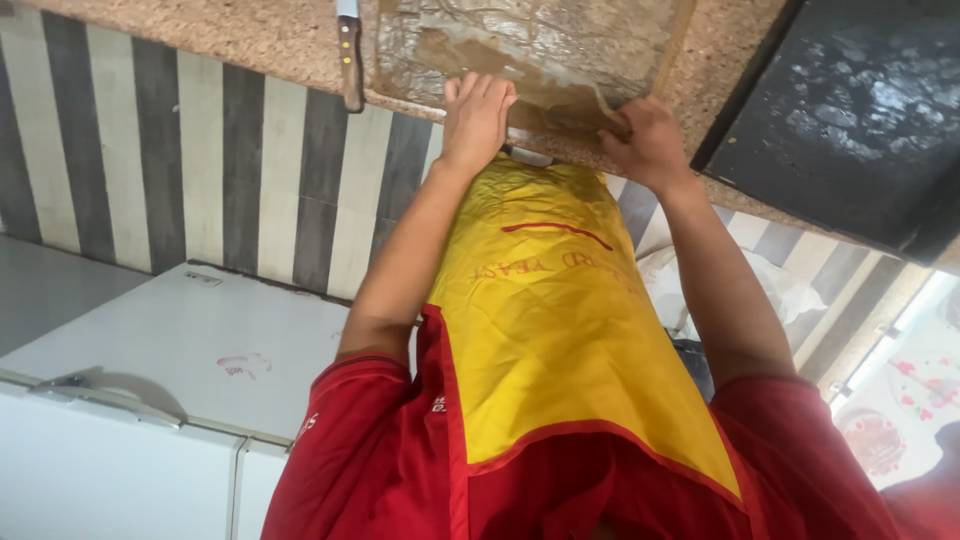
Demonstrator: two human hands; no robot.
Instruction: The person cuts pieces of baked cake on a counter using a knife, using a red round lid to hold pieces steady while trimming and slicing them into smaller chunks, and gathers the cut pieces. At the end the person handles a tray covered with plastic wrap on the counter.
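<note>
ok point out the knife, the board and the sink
knife (350, 60): head view, on its dark handle
board (560, 40): head view, on its wet bare middle
sink (840, 110): head view, on its dark inner wall

My one camera sits on my head; it looks straight down my yellow apron (560, 330); the picture comes out upside down; the counter (270, 35) is near, at the top.
</note>
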